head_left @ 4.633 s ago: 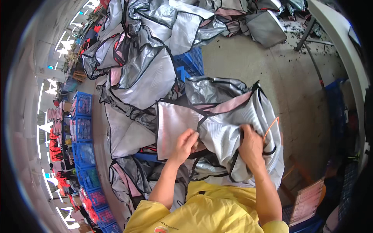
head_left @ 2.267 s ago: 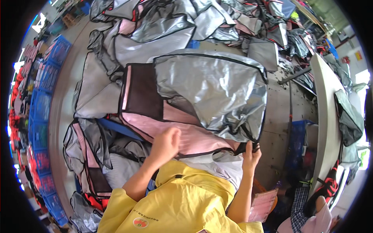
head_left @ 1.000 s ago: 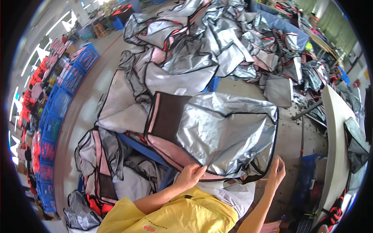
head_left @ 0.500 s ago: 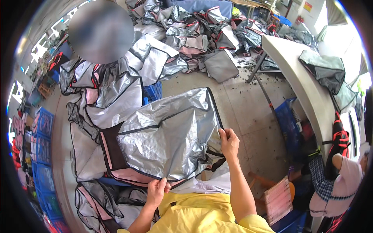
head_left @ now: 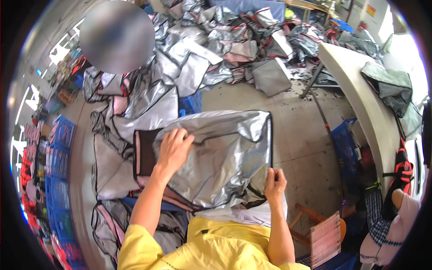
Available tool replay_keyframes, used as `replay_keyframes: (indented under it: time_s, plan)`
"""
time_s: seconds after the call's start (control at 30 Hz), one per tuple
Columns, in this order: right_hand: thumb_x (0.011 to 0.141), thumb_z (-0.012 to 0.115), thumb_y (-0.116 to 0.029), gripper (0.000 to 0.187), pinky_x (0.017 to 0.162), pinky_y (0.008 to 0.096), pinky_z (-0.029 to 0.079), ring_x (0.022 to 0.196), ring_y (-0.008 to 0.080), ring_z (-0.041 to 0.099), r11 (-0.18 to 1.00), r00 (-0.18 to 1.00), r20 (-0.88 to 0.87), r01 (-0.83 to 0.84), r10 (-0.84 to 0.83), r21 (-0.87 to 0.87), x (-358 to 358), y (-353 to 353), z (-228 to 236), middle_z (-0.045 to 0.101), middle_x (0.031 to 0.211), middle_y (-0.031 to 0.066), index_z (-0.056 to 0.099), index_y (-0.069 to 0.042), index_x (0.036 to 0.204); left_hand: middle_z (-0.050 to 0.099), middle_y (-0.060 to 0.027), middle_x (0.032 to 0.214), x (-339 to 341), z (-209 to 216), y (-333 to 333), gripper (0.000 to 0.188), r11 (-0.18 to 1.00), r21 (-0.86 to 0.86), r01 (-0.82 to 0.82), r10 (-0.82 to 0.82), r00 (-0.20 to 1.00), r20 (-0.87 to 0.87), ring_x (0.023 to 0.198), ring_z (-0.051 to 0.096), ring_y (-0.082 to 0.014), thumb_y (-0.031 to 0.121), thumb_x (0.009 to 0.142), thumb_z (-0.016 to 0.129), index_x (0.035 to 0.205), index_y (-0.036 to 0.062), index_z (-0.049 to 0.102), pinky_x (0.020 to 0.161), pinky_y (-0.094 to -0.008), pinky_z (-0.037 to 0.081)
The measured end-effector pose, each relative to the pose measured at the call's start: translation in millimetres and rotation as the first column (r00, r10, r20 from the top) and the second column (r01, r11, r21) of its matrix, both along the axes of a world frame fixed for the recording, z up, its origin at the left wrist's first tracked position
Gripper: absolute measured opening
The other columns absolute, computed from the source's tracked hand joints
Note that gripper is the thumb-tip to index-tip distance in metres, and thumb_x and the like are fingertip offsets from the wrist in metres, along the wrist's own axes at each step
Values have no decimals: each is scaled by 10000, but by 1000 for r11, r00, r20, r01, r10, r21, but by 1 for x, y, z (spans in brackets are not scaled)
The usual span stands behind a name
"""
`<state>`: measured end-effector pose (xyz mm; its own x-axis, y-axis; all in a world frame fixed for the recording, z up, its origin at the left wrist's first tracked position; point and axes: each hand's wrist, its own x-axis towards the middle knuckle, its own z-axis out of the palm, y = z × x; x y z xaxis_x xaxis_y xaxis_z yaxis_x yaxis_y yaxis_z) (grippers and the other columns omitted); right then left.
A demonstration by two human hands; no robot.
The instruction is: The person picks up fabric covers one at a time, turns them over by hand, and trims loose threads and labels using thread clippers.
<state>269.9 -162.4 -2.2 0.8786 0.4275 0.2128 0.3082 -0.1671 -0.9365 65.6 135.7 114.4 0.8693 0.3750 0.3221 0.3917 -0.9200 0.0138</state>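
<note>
The silver cloth (head_left: pixel 225 157) spreads in front of the person's yellow shirt (head_left: pixel 216 245), its foil face up and creased, black binding along its right edge. A dark panel (head_left: pixel 146 155) with a pink strip shows at its left end.

The hands are well apart. The left hand (head_left: pixel 175 150) lies on the upper left of the foil, fingers bent; whether they grip a fold or only press on it, I cannot tell. The right hand (head_left: pixel 275 186) pinches the bound edge at the lower right, thumb against fingers.

White fabric (head_left: pixel 238 215) shows under the near edge. More grey and pink pieces (head_left: pixel 112 166) lie just left of the cloth, and a big silver heap (head_left: pixel 229 36) covers the floor (head_left: pixel 306 155) farther off. A blue crate (head_left: pixel 191 103) stands between heap and cloth. Blue bins (head_left: pixel 57 173) line the far left. On the right, a pale desk (head_left: pixel 353 92) has a grey-green piece (head_left: pixel 389 87) draped at its outer edge; below it, a co-worker's arm (head_left: pixel 393 225) is partly in view.
</note>
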Motion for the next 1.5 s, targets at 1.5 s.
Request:
replay_keyframes:
  time_s: [1.5]
  plan:
    - [1000, 720, -248, 277, 734, 297, 529, 772, 111, 621, 965, 995, 104, 27, 1, -260, 49, 31, 104, 711, 849, 50, 731, -12, 1144, 612, -54, 749, -35, -74, -158, 148, 921, -376, 101, -12, 973, 232, 693, 671, -239, 210, 856, 690, 815, 117, 582, 580, -378, 539]
